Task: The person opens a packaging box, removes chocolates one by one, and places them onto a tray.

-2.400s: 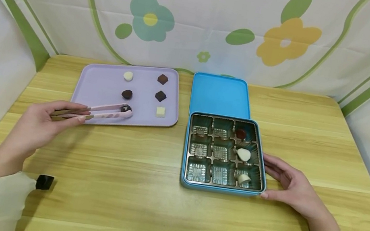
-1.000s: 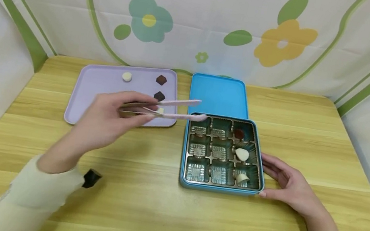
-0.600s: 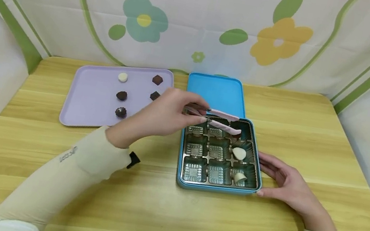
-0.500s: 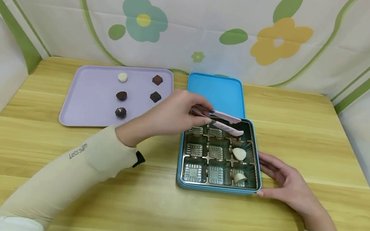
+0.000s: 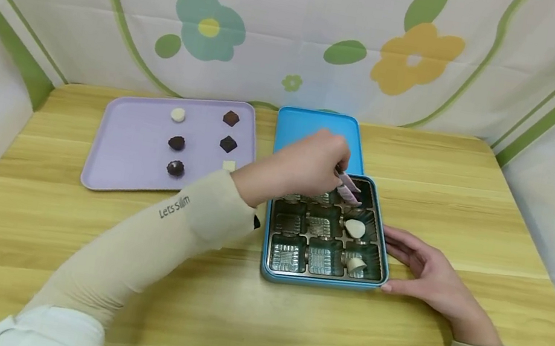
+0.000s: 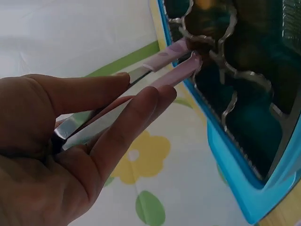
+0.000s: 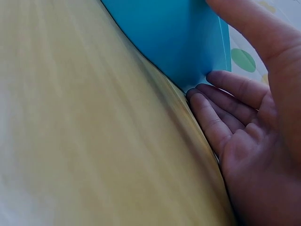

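Observation:
Pink-tipped tongs (image 5: 348, 188) are held between the thumb and fingers of my left hand (image 5: 319, 161). Their tips reach into the far right compartment of a blue tin (image 5: 322, 280). Between the tips in the left wrist view a dark brown patch, probably a chocolate (image 6: 201, 46), is too dim to make out clearly. White chocolates lie in the compartments nearer on that side: a rounded one (image 5: 354, 229) in the middle, a tilted one (image 5: 356, 265) at the front. My right hand (image 5: 430, 278) rests with extended fingers against the tin's right side, thumb at its near corner.
On the left a lilac tray (image 5: 123, 138) bears several chocolates: a white round one (image 5: 178, 114), dark ones such as a ridged ball (image 5: 176, 168), and a cream square (image 5: 229, 165) partly behind the left sleeve. The tin's lid (image 5: 292, 129) lies flat behind it.
My left hand has carried the tongs rightwards from the ridged dark chocolate, left on the tray, over to the tin, and the tips have gone down into the far right compartment. My right hand stays put.

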The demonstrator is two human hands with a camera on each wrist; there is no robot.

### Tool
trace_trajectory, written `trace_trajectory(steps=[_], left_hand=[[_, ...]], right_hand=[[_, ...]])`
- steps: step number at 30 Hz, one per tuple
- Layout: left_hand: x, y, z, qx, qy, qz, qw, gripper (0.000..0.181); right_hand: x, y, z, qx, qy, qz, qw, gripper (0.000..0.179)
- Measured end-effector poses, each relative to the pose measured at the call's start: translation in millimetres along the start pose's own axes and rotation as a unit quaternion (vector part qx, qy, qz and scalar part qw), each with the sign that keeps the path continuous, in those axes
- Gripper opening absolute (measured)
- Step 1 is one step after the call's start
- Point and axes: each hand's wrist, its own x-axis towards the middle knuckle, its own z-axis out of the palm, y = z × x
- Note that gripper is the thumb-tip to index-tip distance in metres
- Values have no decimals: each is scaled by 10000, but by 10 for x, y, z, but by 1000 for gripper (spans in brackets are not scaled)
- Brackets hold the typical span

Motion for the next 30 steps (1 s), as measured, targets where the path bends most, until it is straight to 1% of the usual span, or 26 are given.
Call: trace_trajectory(steps=[1,3,4,6,8,9,11,13,16,20,24,27,30], left_hand=[[-11,-6,12,13,-14,2,10000,43],[-55,-30,31,12,37,6,10000,46],[-80,-45,39,-36,100,12,9999,43],[-130,-76,50,-144,267,26,9995,30],[-180,-110,56,-365,424,-7,9984,14],[-202,-127,58,-498,502,-21,9975,11],[-247,-160,63,-782,631,-87,9949,17],[-293,-190,72,-1059,751,-145,9914,18],[-383,-228,83,-1277,945,-157,9872,18],[-534,-295,85,-1570,1327,-101,9786,18],[-696,-402,92,-1989,1634,-109,9662,18],[-814,-484,103,-2178,1788,-238,9592,20],[-924,-556,118,-2336,1887,-454,9528,21]], right_hand=[[12,5,12,12,-9,-16,10000,90],[33,8,28,22,-36,-60,10000,90],[39,7,29,22,-43,-88,9999,90],[40,0,21,-8,-36,-163,9999,89],[34,-9,4,-18,-47,-216,9998,89],[29,-14,-4,-22,-55,-241,9997,89],[15,-21,-15,-13,-92,-267,9996,88],[1,-24,-19,14,-122,-260,9996,88],[-27,-21,-10,28,-115,-242,9996,88],[-52,-6,-8,-12,-60,-197,9998,91],[-52,10,-21,-223,-62,-116,9997,103],[-51,18,-17,-478,-30,-42,9988,116],[-64,16,9,-686,28,0,9976,128]])
